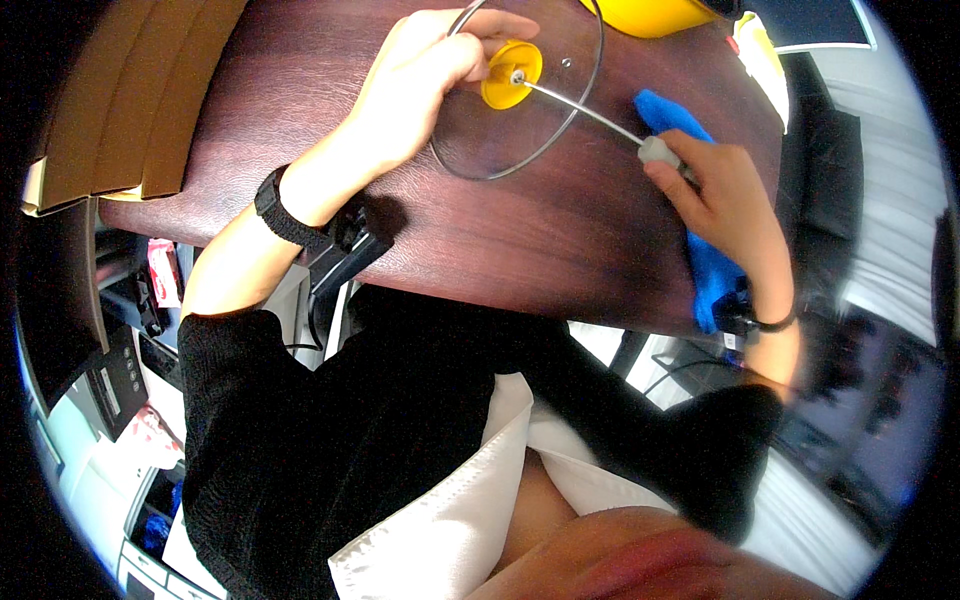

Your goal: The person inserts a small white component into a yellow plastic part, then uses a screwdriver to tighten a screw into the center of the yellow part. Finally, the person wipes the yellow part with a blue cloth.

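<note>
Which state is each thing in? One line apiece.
Left hand, fingers holding the yellow knob
Yellow knob, gripped
Glass lid, intact where visible
Screwdriver, tip at the knob's centre
Right hand, fingers closed on the handle
Blue cloth, crumpled on the table
Left wrist strap, fastened

There are two hands — one left hand (415,75) and one right hand (725,185). There is one screwdriver (656,152), one yellow knob (503,89) and one round see-through lid (505,140). One tiny shiny bit (567,63) can be seen too, but it is too small to name. The person has two dark wristbands (285,215), one for each arm, and two black sleeves (230,345). There is one white collar (455,500). Count one dark red table (480,245), one blue cloth (712,272) and one big yellow thing (650,15) — only part of it shows.
</note>
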